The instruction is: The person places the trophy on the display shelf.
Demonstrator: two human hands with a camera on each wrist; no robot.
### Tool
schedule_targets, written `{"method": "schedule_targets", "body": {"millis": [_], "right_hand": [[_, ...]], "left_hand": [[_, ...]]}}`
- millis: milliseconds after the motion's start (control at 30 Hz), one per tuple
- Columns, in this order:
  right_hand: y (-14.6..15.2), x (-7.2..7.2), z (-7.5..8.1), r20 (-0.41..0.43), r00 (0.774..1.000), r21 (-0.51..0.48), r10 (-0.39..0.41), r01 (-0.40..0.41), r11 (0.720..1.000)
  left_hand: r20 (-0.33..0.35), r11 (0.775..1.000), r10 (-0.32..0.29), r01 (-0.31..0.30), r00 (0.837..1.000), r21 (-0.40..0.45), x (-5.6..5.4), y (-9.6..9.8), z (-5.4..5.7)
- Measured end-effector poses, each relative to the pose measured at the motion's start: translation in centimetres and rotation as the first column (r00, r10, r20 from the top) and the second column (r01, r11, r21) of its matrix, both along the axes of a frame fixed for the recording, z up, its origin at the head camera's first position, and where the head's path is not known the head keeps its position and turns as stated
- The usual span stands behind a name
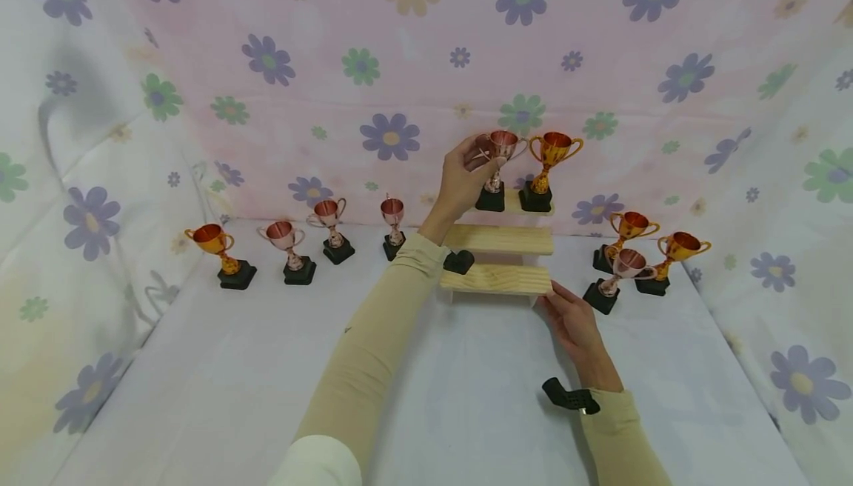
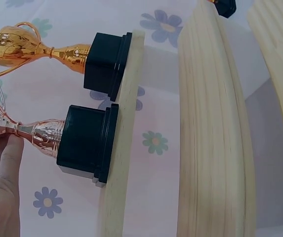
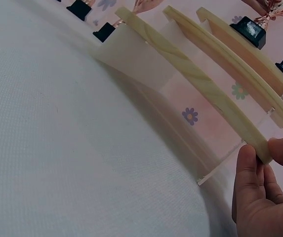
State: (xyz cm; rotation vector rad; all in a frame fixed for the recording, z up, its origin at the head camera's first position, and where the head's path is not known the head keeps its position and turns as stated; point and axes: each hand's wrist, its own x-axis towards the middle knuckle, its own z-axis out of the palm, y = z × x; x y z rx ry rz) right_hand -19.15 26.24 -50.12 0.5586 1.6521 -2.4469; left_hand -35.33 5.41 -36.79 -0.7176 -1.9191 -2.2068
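Observation:
My left hand [image 1: 458,184] grips a rose-gold trophy cup [image 1: 503,145] by its stem and bowl. In the left wrist view the cup's black base [image 2: 84,143] is at the top board [image 2: 126,123] of a three-step wooden riser. Just to its right on that board stands a gold trophy cup [image 1: 554,149]. Lower down, my right hand [image 1: 574,323] pinches the right end of the riser's lowest board [image 1: 493,278]. The right wrist view shows the thumb above and fingers below that board [image 3: 195,81]. The middle board [image 1: 496,238] carries no cup.
To the left stand a gold cup [image 1: 209,238] and several rose-gold cups [image 1: 282,235] on black bases. On the right are two gold cups [image 1: 685,247] and a rose-gold cup [image 1: 629,264]. White cloth [image 1: 266,382] covers the table; a flowered curtain [image 1: 426,64] hangs behind.

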Motion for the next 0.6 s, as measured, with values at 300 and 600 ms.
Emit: {"method": "schedule_targets", "body": {"millis": [300,600], "right_hand": [[-0.03,0.15,0.02,0.005,1.000,-0.009,-0.009,0.009,1.000],[-0.02,-0.05,-0.06,-0.009,1.000,-0.005,-0.026,0.026,1.000]], "left_hand": [[0.015,1.000,-0.010,0.010,1.000,-0.001,0.09,0.70,0.14],[0.002,0.999,-0.030,0.030,1.000,-0.037,0.03,0.89,-0.70]]}}
